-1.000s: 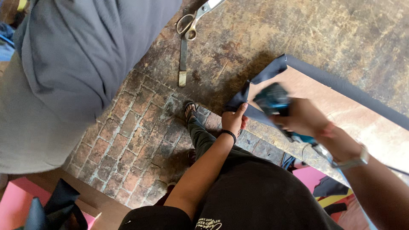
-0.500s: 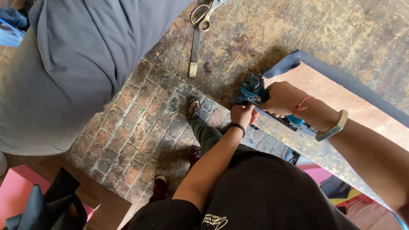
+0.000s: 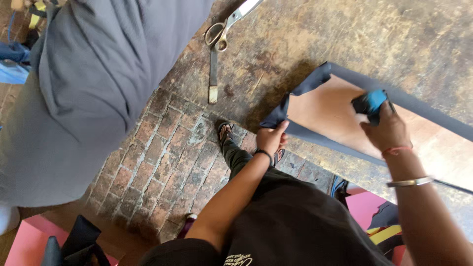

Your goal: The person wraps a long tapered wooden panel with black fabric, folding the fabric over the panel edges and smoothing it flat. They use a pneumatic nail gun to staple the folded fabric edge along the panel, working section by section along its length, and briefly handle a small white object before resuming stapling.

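The right hand [image 3: 389, 130] has carried the blue-and-black staple tool [image 3: 369, 102] from the board's corner out over the brown wooden board [image 3: 335, 116], closed around it, nose pointing up-left. The left hand [image 3: 271, 138] pinches dark grey fabric [image 3: 283, 111] at the corner on the worn tabletop [image 3: 384, 34].

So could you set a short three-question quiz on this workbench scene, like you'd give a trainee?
1. True or false: the left hand grips the corner of the dark fabric wrapped round the board.
2. What does the right hand hold? A) the scissors B) a blue and black tool C) nothing
3. What lies on the worn table, apart from both hands, beside a flat metal strip?

Key: 1 true; 2 B; 3 the scissors.
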The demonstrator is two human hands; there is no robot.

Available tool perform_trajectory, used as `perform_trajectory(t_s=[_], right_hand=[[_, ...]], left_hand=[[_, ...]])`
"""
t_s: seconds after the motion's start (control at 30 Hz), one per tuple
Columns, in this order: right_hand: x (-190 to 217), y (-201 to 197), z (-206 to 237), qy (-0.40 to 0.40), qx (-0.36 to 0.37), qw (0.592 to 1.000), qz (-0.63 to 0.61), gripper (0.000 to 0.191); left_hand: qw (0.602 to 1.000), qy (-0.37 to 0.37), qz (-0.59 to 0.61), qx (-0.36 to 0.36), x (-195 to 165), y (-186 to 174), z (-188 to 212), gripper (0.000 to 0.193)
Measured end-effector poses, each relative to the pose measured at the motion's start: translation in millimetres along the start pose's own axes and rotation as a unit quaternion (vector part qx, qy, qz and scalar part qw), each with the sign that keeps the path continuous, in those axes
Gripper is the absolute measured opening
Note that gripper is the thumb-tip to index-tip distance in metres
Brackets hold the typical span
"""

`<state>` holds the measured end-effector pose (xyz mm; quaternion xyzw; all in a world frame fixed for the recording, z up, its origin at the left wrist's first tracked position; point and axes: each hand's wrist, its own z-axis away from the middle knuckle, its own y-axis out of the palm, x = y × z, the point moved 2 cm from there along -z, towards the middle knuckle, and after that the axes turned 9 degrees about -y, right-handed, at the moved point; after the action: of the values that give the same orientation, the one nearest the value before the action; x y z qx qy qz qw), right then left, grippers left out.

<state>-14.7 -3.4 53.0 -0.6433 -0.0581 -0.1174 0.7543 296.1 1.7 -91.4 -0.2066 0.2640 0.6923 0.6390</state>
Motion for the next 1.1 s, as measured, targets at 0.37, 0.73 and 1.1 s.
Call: perform_trajectory(t_s=[0.37, 0.73, 1.1], right_hand=[[146.8, 68.1, -49.1, 0.304, 0.158, 0.696, -0.631, 0.049], [156.7, 79.2, -68.1, 0.137, 0.068, 0.800, -0.581, 0.041], [125.5, 97.7, -41.4, 0.076, -0.024, 0.765, -0.639, 0.043]], left_hand=[[0.973, 0.150, -0.109, 0.137, -50.4, -46.2, -37.5, 0.044], [0.928, 0.002, 0.022, 0.371, -70.7, -30.0, -37.3, 0.071], [0.856, -0.113, 0.124, 0.489, -86.3, 25.5, -69.8, 0.070]])
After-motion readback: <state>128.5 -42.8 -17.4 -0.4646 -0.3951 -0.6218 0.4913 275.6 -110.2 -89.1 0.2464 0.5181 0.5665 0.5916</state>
